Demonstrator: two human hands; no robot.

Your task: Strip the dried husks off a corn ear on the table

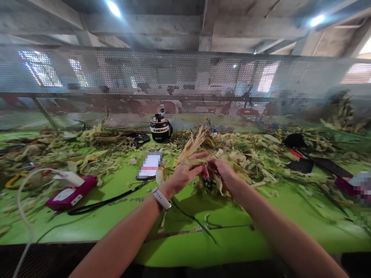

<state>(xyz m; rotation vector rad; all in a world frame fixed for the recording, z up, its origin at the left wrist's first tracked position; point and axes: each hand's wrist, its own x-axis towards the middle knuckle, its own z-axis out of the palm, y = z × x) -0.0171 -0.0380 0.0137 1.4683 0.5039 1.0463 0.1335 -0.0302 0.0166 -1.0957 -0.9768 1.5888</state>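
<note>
Above the middle of the green table, my left hand [182, 177], with a white watch band on the wrist, closes around a bunch of pale dry corn husks [193, 143]. The husks fan out upward past the fingers. My right hand [223, 172] is closed at the right side of the same bunch, its fingertips pinching strips close to the left fingers. Loose husk strips and dark green bits hang below both hands. The fingers partly hide what lies between them. A phone [149, 165] with a lit screen lies left of my left hand.
Shredded husks [261, 154] are heaped across the back of the green table [116, 216]. A black bottle [160, 128] stands before the perforated metal screen [179, 73]. At left is a purple power strip [71, 193] with a white plug and cable. Dark tools [301, 166] lie at right.
</note>
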